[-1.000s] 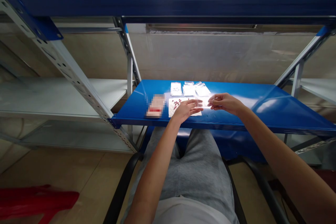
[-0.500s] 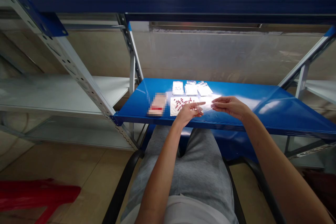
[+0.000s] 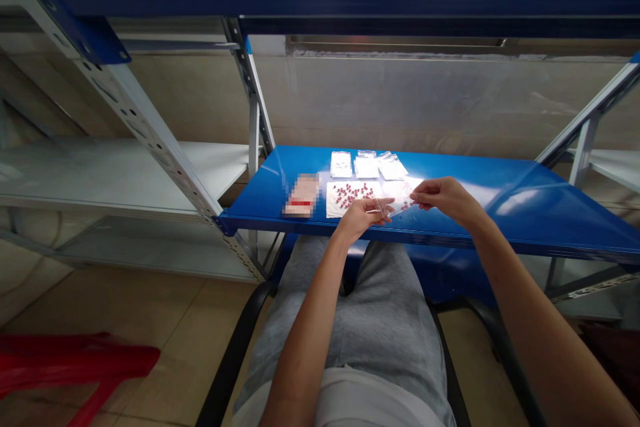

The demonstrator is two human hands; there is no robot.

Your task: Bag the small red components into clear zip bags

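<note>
My left hand (image 3: 363, 214) and my right hand (image 3: 444, 196) hover over the front of a blue metal shelf (image 3: 500, 213), each pinching one end of a small clear plastic bag (image 3: 397, 201) stretched between them. Just behind the left hand lies a white sheet (image 3: 345, 197) strewn with several small red pieces. Three small clear bags (image 3: 366, 165) lie in a row farther back on the shelf.
A blurred pinkish packet (image 3: 302, 195) lies at the left of the shelf. Grey perforated uprights (image 3: 150, 140) and a white shelf (image 3: 125, 173) stand to the left. A red object (image 3: 70, 367) lies on the tiled floor. I sit on a black-armed chair (image 3: 235, 353).
Both hands keep hold of the small bag; the left hand has slid slightly toward the front edge, uncovering more of the red pieces. The camera has tilted a little.
</note>
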